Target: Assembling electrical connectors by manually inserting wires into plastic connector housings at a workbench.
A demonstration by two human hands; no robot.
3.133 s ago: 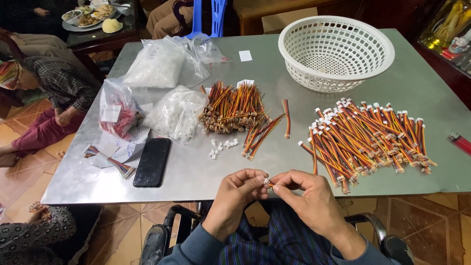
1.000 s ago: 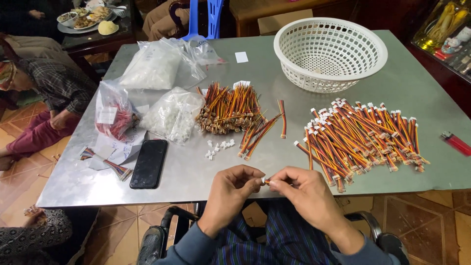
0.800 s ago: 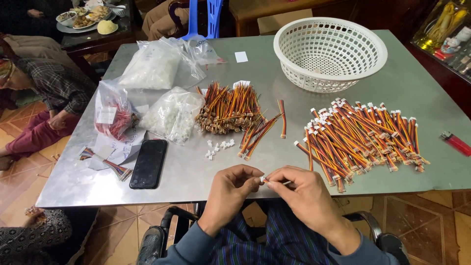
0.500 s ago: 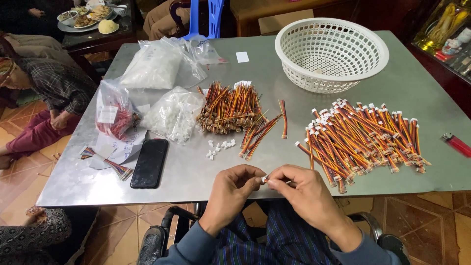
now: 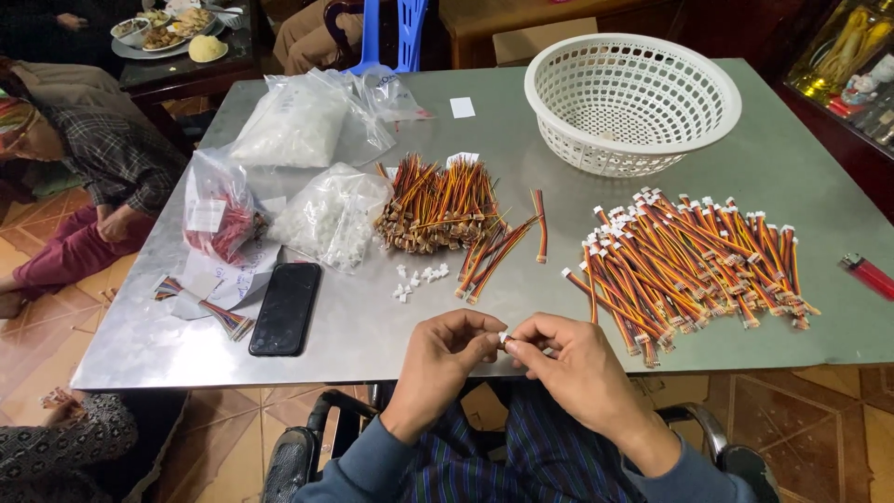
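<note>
**Hands fitting a plug at the table edge**

A seated person's left hand (image 5: 445, 349) and right hand (image 5: 565, 365) meet at the near edge of a grey metal table (image 5: 801, 168). The fingers of both are pinched shut on one small white plug (image 5: 504, 337) between them — any wire on it is too hidden to tell. This looks like the joining step; the next move would call for a firm, straight push with the fingertips.

Counted on the table: one white basket (image 5: 633, 98), one black phone (image 5: 286, 307), one red lighter (image 5: 870, 276), four plastic bags, about eight loose white plugs, and two heaps of striped wires — the right heap (image 5: 694, 270) plugged, the middle heap (image 5: 440, 205) bare, too many to count.
</note>
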